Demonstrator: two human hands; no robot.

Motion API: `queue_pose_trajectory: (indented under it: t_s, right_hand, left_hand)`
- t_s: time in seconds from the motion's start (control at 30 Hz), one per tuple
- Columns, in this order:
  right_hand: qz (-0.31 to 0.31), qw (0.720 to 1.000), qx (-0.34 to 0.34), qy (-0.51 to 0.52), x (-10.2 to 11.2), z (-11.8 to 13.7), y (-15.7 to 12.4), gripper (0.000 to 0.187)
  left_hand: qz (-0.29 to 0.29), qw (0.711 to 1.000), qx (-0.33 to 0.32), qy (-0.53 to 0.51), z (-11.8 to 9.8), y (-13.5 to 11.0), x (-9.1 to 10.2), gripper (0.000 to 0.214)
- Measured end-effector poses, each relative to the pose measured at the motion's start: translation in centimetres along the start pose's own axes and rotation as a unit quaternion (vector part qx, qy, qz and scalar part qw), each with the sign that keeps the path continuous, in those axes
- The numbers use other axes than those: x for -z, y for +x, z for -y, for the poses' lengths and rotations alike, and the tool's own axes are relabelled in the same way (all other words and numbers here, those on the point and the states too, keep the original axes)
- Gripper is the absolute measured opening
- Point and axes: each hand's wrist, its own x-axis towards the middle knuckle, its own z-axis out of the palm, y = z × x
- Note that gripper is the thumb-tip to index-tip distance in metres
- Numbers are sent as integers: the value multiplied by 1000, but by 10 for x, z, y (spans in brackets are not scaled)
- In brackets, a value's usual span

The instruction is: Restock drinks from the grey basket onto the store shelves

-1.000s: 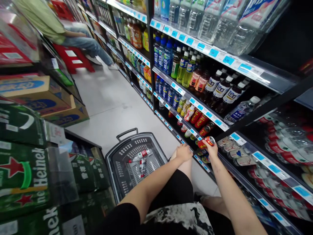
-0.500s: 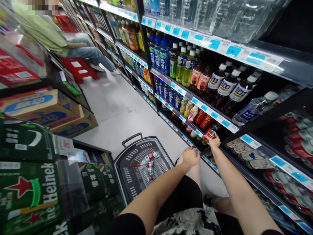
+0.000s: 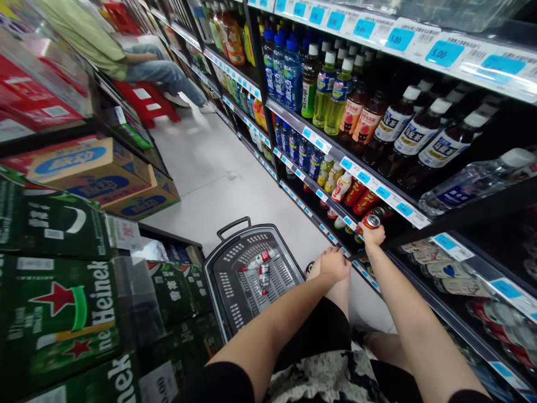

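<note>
1. Our right hand is gripping a red metal can at three o'clock, and we are bringing it closer to the dark can than a second ago, its round silvery top showing.
2. Our left hand is resting on our knee at four o'clock; we cannot tell its finger curl.
3. Near six, a slotted plastic basket is holding bottles.

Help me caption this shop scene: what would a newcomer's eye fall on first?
Probably the green Heineken boxes with their red stars, stacked at the lower left. Next, the dark shopping basket on the floor near the centre, with bottles lying inside. Then the red can in the person's right grip beside the lower shelves, while the left grip rests at the knee.
</note>
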Motion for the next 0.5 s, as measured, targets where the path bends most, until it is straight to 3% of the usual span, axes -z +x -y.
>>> queue_pose_trajectory:
  t_s: [0.23, 0.5]
  right_hand:
    - [1, 1000, -5, -14, 6, -3, 26, 79]
    - [42, 999, 17, 10, 10, -16, 64, 92]
  left_hand:
    - [1, 1000, 7, -5, 1, 0, 1, 30]
    - [12, 1000, 3, 2, -5, 0, -4, 30]
